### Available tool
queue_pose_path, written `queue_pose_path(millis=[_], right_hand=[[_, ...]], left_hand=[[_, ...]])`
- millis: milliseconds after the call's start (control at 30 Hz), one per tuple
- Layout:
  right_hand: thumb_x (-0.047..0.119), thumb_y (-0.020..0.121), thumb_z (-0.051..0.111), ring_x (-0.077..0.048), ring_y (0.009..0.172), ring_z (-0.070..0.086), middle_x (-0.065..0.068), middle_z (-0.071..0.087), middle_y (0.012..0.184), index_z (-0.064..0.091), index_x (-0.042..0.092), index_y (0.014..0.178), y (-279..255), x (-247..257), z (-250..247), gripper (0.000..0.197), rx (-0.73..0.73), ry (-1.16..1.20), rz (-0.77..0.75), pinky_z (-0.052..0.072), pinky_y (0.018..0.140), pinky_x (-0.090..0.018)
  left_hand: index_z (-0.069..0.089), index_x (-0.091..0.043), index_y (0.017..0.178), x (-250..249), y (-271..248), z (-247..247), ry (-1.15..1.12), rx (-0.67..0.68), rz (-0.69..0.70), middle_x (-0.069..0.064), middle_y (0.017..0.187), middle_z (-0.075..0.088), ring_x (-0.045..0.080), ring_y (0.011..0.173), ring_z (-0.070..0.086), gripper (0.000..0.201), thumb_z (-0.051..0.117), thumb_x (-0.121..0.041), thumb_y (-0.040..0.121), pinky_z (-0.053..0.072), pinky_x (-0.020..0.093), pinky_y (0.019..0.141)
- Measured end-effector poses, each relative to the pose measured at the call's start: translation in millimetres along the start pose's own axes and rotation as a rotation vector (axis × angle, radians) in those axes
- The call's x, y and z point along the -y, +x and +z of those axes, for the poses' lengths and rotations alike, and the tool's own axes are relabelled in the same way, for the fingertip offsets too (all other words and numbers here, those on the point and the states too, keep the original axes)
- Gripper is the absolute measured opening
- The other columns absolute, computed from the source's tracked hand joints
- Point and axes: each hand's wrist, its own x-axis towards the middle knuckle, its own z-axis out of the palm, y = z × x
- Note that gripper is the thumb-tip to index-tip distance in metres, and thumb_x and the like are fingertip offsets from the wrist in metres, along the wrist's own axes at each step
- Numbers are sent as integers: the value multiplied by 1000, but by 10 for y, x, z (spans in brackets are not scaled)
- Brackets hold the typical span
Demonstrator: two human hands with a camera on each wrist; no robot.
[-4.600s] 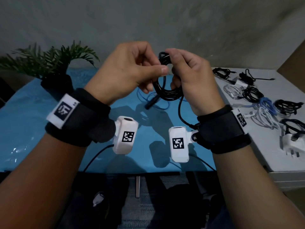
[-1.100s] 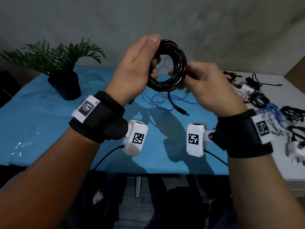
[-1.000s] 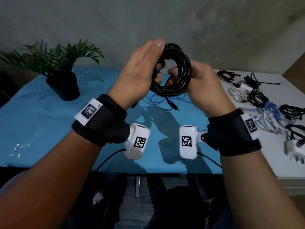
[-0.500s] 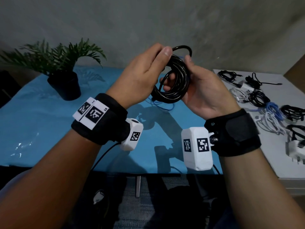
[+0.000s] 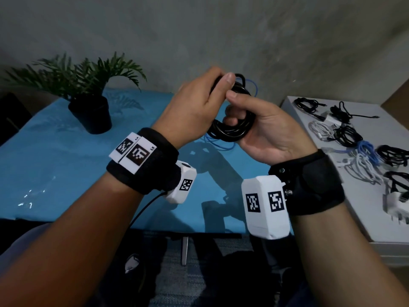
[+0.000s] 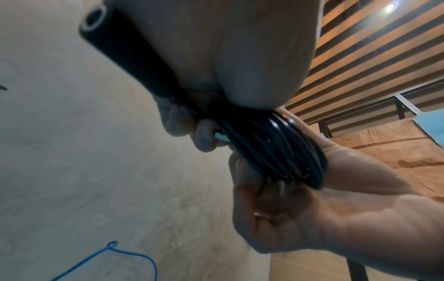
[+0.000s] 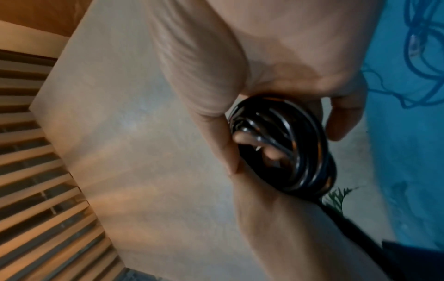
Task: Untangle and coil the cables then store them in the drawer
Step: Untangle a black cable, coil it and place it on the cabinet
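Observation:
A black cable coil [image 5: 232,132] is held above the blue table between both hands. My right hand [image 5: 234,107] lies palm up under it, with fingers curled through the ring and the thumb on its upper side. My left hand [image 5: 212,89] grips the coil's top from above. In the left wrist view the coil [image 6: 276,148] runs under my palm and a black barrel end [image 6: 115,51] sticks out beside it. The right wrist view shows the coil [image 7: 300,152] wrapped round my fingers. A loose blue cable [image 5: 221,144] lies on the table below.
A potted plant [image 5: 90,116] stands at the table's back left. To the right, a white cabinet top [image 5: 376,220] carries several coiled black, white and blue cables and a white charger [image 5: 396,204]. The blue table cloth [image 5: 55,165] spreads to the left.
The coil has gone from upright between my hands to lying in my upturned right palm. Its dangling plug end no longer hangs below. My left hand has come over the top.

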Motion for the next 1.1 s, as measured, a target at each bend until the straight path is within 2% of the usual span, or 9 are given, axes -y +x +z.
queue_pose_path(millis=[100, 233, 367, 500, 600, 733, 867, 1000, 1100], right_hand=[[5, 91, 65, -11, 69, 47, 2, 45, 65, 56, 12, 105, 21, -16, -52, 17, 0, -106, -25, 50, 77, -24], [4, 89, 60, -21, 93, 57, -9, 55, 96, 57, 5, 123, 52, -78, -31, 35, -117, -426, -107, 49, 90, -39], [20, 79, 54, -18, 91, 55, -3, 53, 100, 53, -2, 119, 86, -95, -17, 46, -252, -746, -104, 50, 101, -56], [-1, 94, 45, -27, 95, 71, -7, 59, 109, 52, 0, 132, 18, 1, -123, 39, -103, -641, 35, 60, 90, -47], [-9, 80, 44, -27, 94, 68, -8, 63, 119, 60, 9, 130, -43, 78, -206, 55, 2, -516, 67, 60, 85, -48], [-19, 87, 32, -23, 87, 76, -9, 73, 115, 67, 12, 120, -37, 113, -283, 57, -45, -645, 30, 59, 87, -38], [-13, 89, 36, -26, 104, 73, -11, 73, 116, 69, 17, 115, 33, 6, -203, 52, -115, -747, -38, 54, 100, -44], [8, 77, 50, -31, 109, 67, -11, 66, 118, 60, 23, 119, 83, -163, -131, 45, -28, -363, 1, 52, 92, -41], [16, 93, 51, -42, 110, 67, -16, 65, 123, 52, 13, 137, 92, -209, -174, 44, 36, -136, 15, 56, 91, -44]], left_hand=[[49, -24, 92, -3, 0, 15, 40, -24, 13, -14, 71, 51, 4, 66, 48, 24, 37, -37, 108, 36, 31, 66], [49, -24, 94, 25, 29, -14, 127, -104, 13, -19, 65, 44, -4, 61, 46, 25, 35, -41, 108, 26, 29, 62], [49, -24, 99, 44, 28, 7, 238, -89, -4, -16, 69, 43, 10, 64, 43, 29, 32, -45, 108, 26, 31, 62], [54, -20, 107, 65, 34, -10, 371, 7, 3, -9, 76, 47, 18, 77, 44, 37, 30, -48, 107, 30, 36, 66], [55, -21, 108, 129, 45, -70, 413, 81, 37, -8, 85, 51, 18, 79, 44, 37, 31, -49, 107, 32, 37, 68], [51, -14, 91, 263, 74, -159, 206, 0, 3, -3, 71, 50, 12, 66, 45, 36, 36, -43, 107, 31, 36, 65], [54, -4, 89, 298, 101, -62, 2, -149, -158, 15, 79, 58, 16, 66, 48, 43, 39, -41, 107, 37, 40, 66], [59, -16, 86, 269, 62, 166, -300, -266, -347, -5, 73, 53, 13, 66, 49, 39, 40, -44, 105, 41, 34, 65], [63, -13, 90, 286, 67, 176, -314, -228, -410, -3, 74, 53, 10, 63, 47, 44, 43, -50, 104, 38, 31, 61]])
